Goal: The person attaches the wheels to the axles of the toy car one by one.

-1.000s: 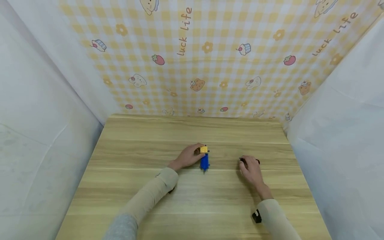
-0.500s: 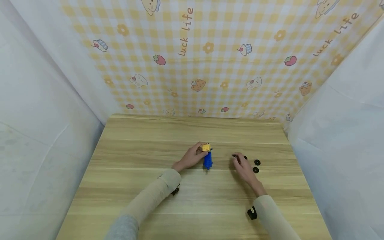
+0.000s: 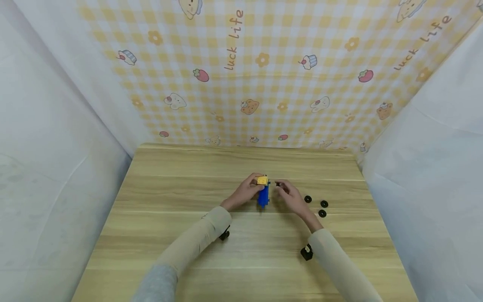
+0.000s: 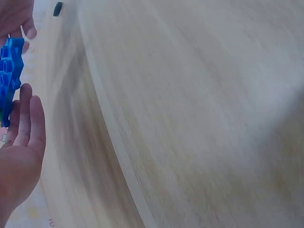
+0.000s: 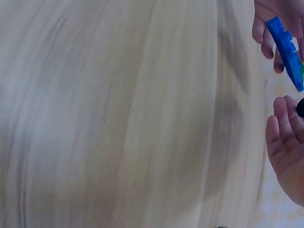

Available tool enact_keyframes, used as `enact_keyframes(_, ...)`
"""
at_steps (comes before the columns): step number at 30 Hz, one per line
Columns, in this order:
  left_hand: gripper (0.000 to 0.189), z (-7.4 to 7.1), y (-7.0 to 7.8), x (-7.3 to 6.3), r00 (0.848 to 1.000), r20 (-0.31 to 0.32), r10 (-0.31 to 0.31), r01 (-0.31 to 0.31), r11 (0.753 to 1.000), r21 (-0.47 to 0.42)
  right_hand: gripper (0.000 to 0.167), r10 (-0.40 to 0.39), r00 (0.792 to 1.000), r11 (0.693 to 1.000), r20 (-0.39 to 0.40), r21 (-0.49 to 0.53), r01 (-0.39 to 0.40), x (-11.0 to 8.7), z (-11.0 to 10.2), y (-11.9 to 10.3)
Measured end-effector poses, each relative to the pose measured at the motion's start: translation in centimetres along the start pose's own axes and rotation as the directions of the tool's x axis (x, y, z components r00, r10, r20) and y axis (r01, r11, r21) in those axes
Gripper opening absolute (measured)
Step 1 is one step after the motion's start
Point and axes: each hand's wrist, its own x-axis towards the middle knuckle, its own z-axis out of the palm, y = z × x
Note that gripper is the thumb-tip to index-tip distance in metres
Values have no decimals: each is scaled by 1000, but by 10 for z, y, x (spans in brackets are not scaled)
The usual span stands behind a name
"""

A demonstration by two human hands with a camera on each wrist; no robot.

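My left hand (image 3: 244, 195) grips a toy vehicle body made of a long blue base (image 3: 263, 197) with a yellow block (image 3: 262, 180) at its far end. Short pegs stick out from the base's right side. In the left wrist view, the studded blue base (image 4: 13, 61) appears beyond the left hand's fingers (image 4: 37, 123). Close to the toy's right side, my right hand (image 3: 293, 200) pinches a small black wheel (image 3: 278, 184) between thumb and fingertips. That black wheel (image 5: 300, 108) shows at the right edge of the right wrist view, just below the blue base.
Three black ring-shaped wheels (image 3: 307, 199) lie on the wooden table (image 3: 264, 260) to the right of my right hand. A yellow checked cloth (image 3: 260, 84) hangs behind the table, with white sheets (image 3: 49, 147) at both sides. Black wrist cameras (image 3: 307, 252) sit under the sleeves.
My right hand has left the group of wheels with one in its fingers and moved left to the toy. The left hand has shifted slightly right and away with the toy.
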Motion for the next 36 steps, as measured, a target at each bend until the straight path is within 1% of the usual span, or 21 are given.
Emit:
enact_keyframes(1,41,1,1,0,1000,2,-10,10,1000,-16,47,7,1000,1000,17,19,-7,1,0,-4)
enact_keyframes(4,44,3,3,1,1000,3,-29,29,999,-35,45,13,998,998,56,53,-16,-5,-1,-26)
enact_keyframes(7,47,4,4,1,1000,-1,-28,28,999,-44,44,13,997,997,78,69,-18,-10,-1,-44)
enact_keyframes(9,48,5,4,2,1000,-2,-26,26,998,-55,45,17,996,997,83,77,-23,-12,-1,-49)
enact_keyframes(15,43,9,5,2,1000,-2,-24,24,996,-85,45,44,993,990,106,126,-58,-9,-1,-48)
enact_keyframes(21,43,14,12,-1,1000,7,-8,9,995,-95,43,25,995,985,96,166,-40,-1,3,-27)
enact_keyframes(24,44,15,13,-1,1000,25,2,0,995,-98,43,22,996,987,85,159,-36,2,5,-20)
enact_keyframes(29,40,15,13,-1,999,40,8,-4,995,-102,42,21,998,991,66,132,-30,2,7,-18)
enact_keyframes(32,38,16,13,-2,999,40,4,0,995,-105,43,1,998,993,60,115,-8,1,8,-18)
enact_keyframes(36,42,17,15,-4,999,45,-1,7,993,-115,47,-32,998,996,53,86,27,-1,9,-17)
